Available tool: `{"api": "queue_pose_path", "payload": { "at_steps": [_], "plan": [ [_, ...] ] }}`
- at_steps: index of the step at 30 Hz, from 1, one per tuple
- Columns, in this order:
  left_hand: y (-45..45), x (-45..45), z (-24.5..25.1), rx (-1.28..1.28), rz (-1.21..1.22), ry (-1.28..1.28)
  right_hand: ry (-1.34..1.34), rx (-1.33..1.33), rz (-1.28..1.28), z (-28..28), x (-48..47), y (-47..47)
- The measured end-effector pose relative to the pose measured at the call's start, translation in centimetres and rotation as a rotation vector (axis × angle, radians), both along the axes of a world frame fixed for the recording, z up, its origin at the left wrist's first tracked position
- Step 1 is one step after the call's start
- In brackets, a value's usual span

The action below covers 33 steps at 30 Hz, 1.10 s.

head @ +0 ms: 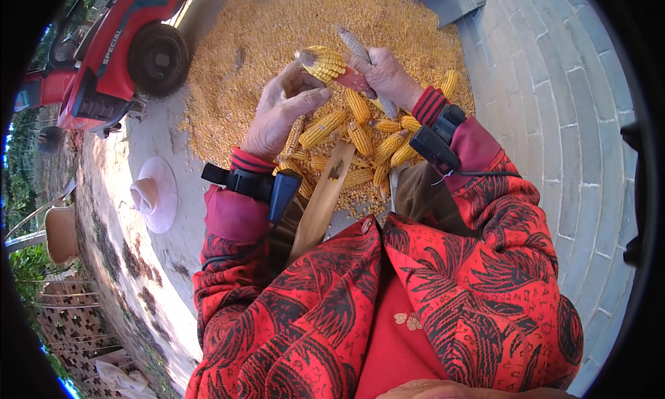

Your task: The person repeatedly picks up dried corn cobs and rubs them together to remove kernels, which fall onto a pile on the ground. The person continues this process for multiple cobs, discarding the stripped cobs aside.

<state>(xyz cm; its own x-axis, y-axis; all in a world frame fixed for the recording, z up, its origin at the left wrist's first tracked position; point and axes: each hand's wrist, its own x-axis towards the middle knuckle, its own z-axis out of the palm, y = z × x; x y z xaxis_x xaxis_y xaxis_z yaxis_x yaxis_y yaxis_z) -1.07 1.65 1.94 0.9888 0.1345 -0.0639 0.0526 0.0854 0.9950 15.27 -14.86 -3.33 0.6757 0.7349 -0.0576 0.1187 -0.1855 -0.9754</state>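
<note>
My right hand grips the bare reddish end of a partly shelled corn cob, together with a bare grey cob. Yellow kernels remain on the cob's far end, which points left. Just below that end is my left hand, its fingers curled and thumb extended; whether it touches the cob is unclear. Several unshelled ears of corn lie in a pile beneath both hands. A wooden board with a slot near its upper end slants between my knees and reaches over the pile.
Loose corn kernels cover the ground ahead. A red vehicle with a black wheel stands at upper left. A pale brimmed hat lies on the concrete at left. A grey brick wall curves along the right.
</note>
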Motion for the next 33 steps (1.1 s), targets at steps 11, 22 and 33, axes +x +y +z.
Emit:
{"api": "queue_pose_path", "payload": {
  "at_steps": [11,22,33],
  "plan": [
    [-1.2,0.6,-3.7,0.076,0.149,0.016,0.180,0.119,-0.085,1.9,-0.7,-0.1],
    [0.0,1.0,-2.6,0.072,0.211,-0.170,-0.031,0.056,0.146,1.7,-2.9,0.1],
    [-1.2,2.7,-4.7,0.408,0.655,-0.206,0.373,0.239,0.105,2.3,-7.8,1.6]
  ]
}}
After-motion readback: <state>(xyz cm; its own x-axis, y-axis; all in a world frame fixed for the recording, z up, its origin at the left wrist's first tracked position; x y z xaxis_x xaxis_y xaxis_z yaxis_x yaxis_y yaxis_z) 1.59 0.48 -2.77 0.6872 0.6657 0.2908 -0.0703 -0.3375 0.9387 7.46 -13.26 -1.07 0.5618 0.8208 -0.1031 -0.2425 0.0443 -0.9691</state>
